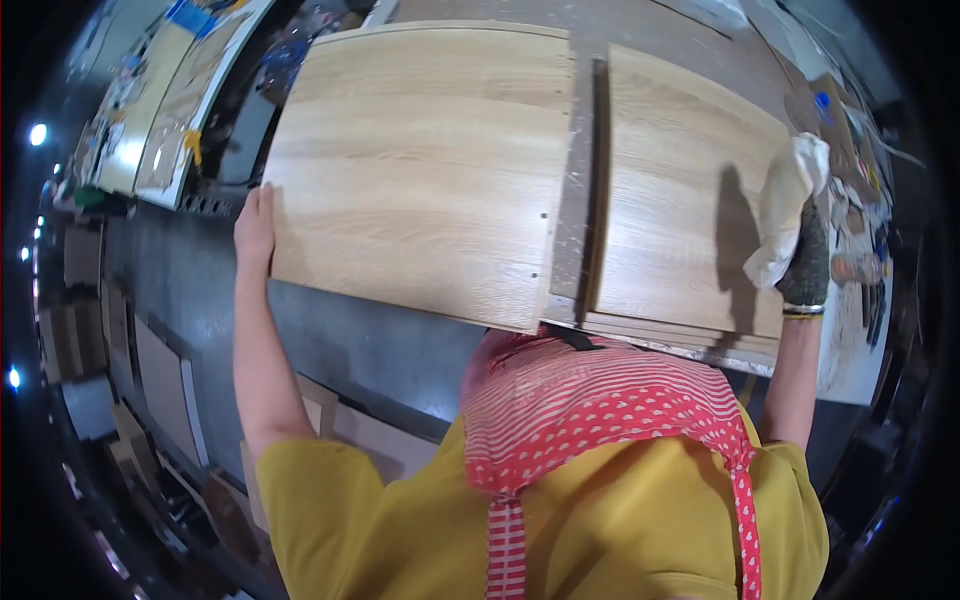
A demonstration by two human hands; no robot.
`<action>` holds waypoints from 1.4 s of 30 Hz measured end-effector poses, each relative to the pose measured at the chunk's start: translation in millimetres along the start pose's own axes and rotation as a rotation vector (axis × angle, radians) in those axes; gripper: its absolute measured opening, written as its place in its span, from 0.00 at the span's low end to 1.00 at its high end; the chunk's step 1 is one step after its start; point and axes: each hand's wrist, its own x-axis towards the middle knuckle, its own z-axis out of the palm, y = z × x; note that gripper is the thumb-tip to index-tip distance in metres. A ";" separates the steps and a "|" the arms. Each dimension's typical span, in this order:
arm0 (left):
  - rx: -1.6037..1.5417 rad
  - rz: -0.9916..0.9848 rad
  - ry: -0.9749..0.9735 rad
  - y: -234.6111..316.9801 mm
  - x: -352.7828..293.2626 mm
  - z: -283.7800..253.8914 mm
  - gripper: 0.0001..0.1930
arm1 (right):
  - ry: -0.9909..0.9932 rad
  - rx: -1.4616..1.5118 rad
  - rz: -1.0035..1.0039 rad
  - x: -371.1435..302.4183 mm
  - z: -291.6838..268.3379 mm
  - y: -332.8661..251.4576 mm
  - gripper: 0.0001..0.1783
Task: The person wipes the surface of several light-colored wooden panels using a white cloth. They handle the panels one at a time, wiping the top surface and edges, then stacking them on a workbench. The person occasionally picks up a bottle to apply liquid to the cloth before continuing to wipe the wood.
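A large light wood-grain panel (420, 170) lies across the left part of the bench and juts past it, with a few small dark holes near its right edge. My left hand (256, 230), bare, grips the panel's left edge, its fingers partly hidden. My right hand (805, 262) wears a dark grey glove and is closed on a crumpled white cloth (790, 205). The cloth is held over the right side of a second wood-grain panel (670, 190) and casts a shadow on it. A narrow gap with a dark brown edge (599, 180) separates the two panels.
At the right, a cluttered side table (850, 340) holds tools and a clear bottle (858, 267). A workbench (150, 150) with a yellow clamp-like tool (193, 147) stands at the far left. Boards (165, 385) and cardboard boxes (72, 340) lean or stand on the floor at lower left.
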 end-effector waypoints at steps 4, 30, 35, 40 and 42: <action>0.214 0.334 0.168 90.4 4.5 -5.4 0.28 | 0.233 -0.608 -0.383 -20.2 -36.5 -45.7 0.20; -0.820 0.169 -0.547 342.7 -252.9 157.9 0.41 | -0.896 -1.139 -0.876 92.3 199.8 95.0 0.13; -0.945 0.073 -0.661 361.5 -241.3 142.9 0.41 | -0.404 -1.488 -0.734 184.4 188.9 78.8 0.11; -0.983 0.144 -0.617 346.0 -245.6 161.7 0.41 | -0.569 -1.419 -0.773 146.3 200.6 80.5 0.13; -1.045 0.008 -0.700 352.5 -246.9 149.9 0.40 | -0.443 -1.402 -0.746 173.1 173.7 77.1 0.14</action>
